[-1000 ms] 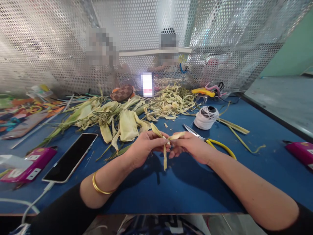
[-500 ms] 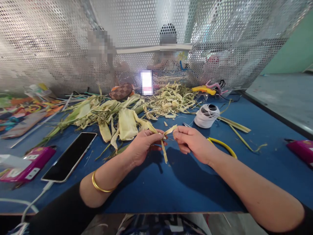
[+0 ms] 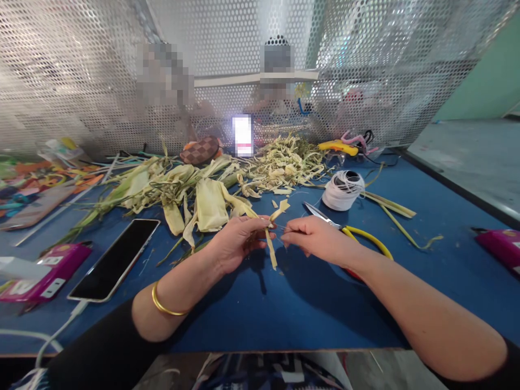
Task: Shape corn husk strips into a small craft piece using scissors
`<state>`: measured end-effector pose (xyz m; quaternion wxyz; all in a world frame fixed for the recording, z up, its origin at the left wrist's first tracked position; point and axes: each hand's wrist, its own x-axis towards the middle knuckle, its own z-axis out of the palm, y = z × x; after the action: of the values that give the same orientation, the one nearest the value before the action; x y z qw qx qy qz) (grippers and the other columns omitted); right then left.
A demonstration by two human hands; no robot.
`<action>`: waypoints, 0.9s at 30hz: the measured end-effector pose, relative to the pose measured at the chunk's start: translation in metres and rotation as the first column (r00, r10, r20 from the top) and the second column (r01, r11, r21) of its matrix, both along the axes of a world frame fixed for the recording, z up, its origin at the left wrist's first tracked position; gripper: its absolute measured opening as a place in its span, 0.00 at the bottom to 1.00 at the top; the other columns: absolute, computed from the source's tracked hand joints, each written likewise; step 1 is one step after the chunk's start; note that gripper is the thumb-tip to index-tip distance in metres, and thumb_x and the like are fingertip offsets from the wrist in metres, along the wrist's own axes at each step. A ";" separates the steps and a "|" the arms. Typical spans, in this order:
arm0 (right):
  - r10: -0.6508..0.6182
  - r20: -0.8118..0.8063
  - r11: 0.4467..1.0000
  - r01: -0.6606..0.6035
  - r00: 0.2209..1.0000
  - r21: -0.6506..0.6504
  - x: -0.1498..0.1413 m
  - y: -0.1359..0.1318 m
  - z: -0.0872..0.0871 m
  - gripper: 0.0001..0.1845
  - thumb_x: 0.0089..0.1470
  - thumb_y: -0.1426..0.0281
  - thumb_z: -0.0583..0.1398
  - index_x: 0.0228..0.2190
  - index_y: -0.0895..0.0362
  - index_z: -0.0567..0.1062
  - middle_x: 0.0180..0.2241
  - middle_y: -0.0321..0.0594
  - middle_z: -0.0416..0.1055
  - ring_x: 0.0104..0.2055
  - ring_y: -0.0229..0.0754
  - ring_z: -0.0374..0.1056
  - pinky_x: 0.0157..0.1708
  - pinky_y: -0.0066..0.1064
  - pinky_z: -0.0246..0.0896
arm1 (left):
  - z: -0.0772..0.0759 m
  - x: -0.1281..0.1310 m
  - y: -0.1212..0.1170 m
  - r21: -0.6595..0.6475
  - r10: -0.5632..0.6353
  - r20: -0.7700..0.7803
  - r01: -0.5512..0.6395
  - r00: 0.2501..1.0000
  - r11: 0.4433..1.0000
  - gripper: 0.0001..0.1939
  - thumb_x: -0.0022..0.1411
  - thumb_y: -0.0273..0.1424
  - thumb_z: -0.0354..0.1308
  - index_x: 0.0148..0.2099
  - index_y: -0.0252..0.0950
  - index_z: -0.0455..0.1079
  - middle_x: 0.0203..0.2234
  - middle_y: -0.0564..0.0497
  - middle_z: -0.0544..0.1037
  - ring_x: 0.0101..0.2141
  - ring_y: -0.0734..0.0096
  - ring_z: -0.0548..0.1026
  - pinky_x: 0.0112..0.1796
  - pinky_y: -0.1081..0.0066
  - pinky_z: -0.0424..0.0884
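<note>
My left hand [image 3: 238,241] is closed on a small folded piece of dried yellow husk strips [image 3: 271,238], held just above the blue table [image 3: 309,309]; one strip hangs down and another sticks up to the right. My right hand [image 3: 314,238] is pinched closed beside it, fingertips almost touching the left hand's, apparently on a thin thread that is too fine to make out. Scissors with yellow handles [image 3: 357,235] lie on the table right behind my right hand. A spool of white thread [image 3: 342,190] stands further back.
A heap of green and yellow husks [image 3: 179,189] and shredded strips [image 3: 284,162] lies across the back. A black phone [image 3: 116,260] and a pink packet [image 3: 46,273] lie at left, another pink packet [image 3: 501,246] at right. Perforated metal screen [image 3: 81,81] behind, people beyond it.
My right hand let go of the upper strip and drew a little apart from the left, now pinching beside it. The scissors show again behind it.
</note>
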<state>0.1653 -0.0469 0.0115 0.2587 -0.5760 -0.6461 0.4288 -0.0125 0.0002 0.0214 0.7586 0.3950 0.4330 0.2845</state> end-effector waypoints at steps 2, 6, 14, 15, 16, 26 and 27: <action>-0.024 -0.066 0.999 0.022 0.998 -0.026 0.000 0.000 0.000 0.14 0.52 0.62 0.56 0.20 0.55 0.68 0.15 0.28 0.57 0.18 0.33 0.55 0.22 0.27 0.52 | -0.001 0.000 0.000 -0.011 0.015 -0.006 -0.015 1.000 1.000 0.04 0.56 0.22 0.58 0.31 0.31 0.74 0.26 0.51 0.78 0.25 0.78 0.74 0.20 0.83 0.67; -0.163 -0.210 0.987 0.160 0.964 -0.031 0.000 0.003 -0.001 0.16 0.56 0.62 0.52 0.19 0.55 0.62 0.14 0.28 0.56 0.19 0.34 0.55 0.24 0.27 0.51 | -0.002 0.001 0.001 -0.043 0.043 -0.010 -0.044 0.999 0.998 0.03 0.55 0.22 0.59 0.31 0.32 0.74 0.30 0.50 0.79 0.25 0.78 0.75 0.19 0.83 0.67; -0.151 -0.205 0.988 0.141 0.967 -0.064 -0.005 0.004 -0.007 0.14 0.50 0.62 0.59 0.36 0.57 0.75 0.19 0.30 0.61 0.19 0.32 0.52 0.21 0.26 0.47 | 0.002 0.000 -0.001 -0.105 0.030 0.022 -0.027 0.999 0.994 0.05 0.56 0.21 0.56 0.32 0.31 0.74 0.25 0.50 0.77 0.22 0.80 0.73 0.19 0.83 0.68; -0.131 -0.226 0.990 0.117 0.965 -0.073 -0.007 0.004 -0.008 0.15 0.49 0.63 0.60 0.38 0.57 0.76 0.20 0.30 0.62 0.19 0.31 0.52 0.20 0.26 0.47 | 0.003 0.000 -0.002 -0.114 0.035 0.016 -0.033 0.999 0.993 0.05 0.56 0.21 0.56 0.32 0.31 0.74 0.22 0.51 0.76 0.21 0.79 0.73 0.20 0.83 0.68; -0.111 -0.263 0.992 0.090 0.958 -0.093 -0.009 0.004 -0.009 0.16 0.48 0.64 0.61 0.39 0.57 0.76 0.21 0.30 0.63 0.19 0.30 0.51 0.19 0.26 0.46 | 0.003 0.001 -0.003 -0.122 0.038 0.011 -0.037 0.999 0.992 0.05 0.55 0.21 0.56 0.33 0.31 0.74 0.21 0.51 0.75 0.21 0.79 0.73 0.20 0.83 0.69; -0.106 -0.555 0.961 -0.058 0.825 -0.270 -0.021 -0.001 -0.009 0.12 0.41 0.64 0.64 0.22 0.57 0.68 0.18 0.27 0.57 0.16 0.27 0.44 0.16 0.25 0.41 | 0.007 -0.001 -0.005 -0.172 -0.053 0.057 0.062 0.997 0.983 0.08 0.57 0.22 0.55 0.37 0.30 0.75 0.23 0.49 0.77 0.20 0.80 0.72 0.20 0.83 0.69; -0.140 -0.581 0.957 -0.041 0.802 -0.286 -0.020 -0.001 -0.008 0.13 0.42 0.64 0.64 0.21 0.57 0.66 0.17 0.26 0.55 0.16 0.27 0.44 0.16 0.26 0.42 | 0.007 -0.001 -0.004 -0.182 -0.030 0.056 0.039 0.998 0.983 0.07 0.56 0.22 0.55 0.36 0.30 0.75 0.25 0.49 0.77 0.20 0.80 0.73 0.19 0.83 0.69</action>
<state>0.1454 -0.0479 0.0033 0.3740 -0.4601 -0.4484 0.6689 -0.0137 -0.0043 0.0280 0.8078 0.3236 0.4299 0.2409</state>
